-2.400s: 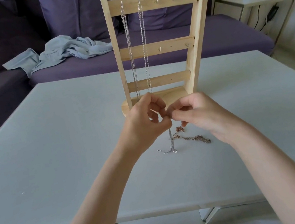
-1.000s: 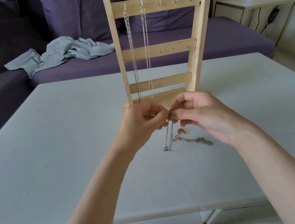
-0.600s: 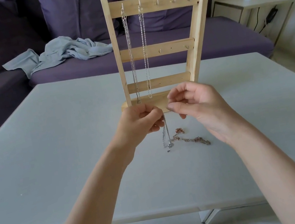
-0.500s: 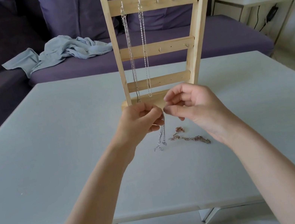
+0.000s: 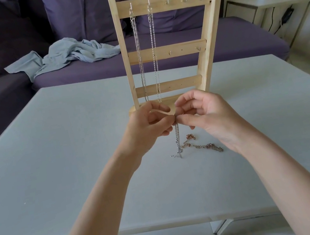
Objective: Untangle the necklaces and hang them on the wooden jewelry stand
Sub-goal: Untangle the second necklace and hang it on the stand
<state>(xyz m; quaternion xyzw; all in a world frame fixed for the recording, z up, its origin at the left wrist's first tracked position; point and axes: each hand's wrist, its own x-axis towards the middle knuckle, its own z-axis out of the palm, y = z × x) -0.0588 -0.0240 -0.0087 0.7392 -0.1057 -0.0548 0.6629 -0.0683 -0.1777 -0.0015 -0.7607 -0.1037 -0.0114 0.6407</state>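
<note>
a thin silver chain necklace hangs from both hands above the pale grey table, its lower end touching the surface. the left hand and the right hand meet, each grip pinching the chain's top between thumb and fingertips. a rose-gold chain necklace lies just beside it on the table. behind stands the light wooden jewelry stand, two silver chains hanging from its top hooks. beyond, a purple sofa holds a crumpled light blue cloth.
</note>
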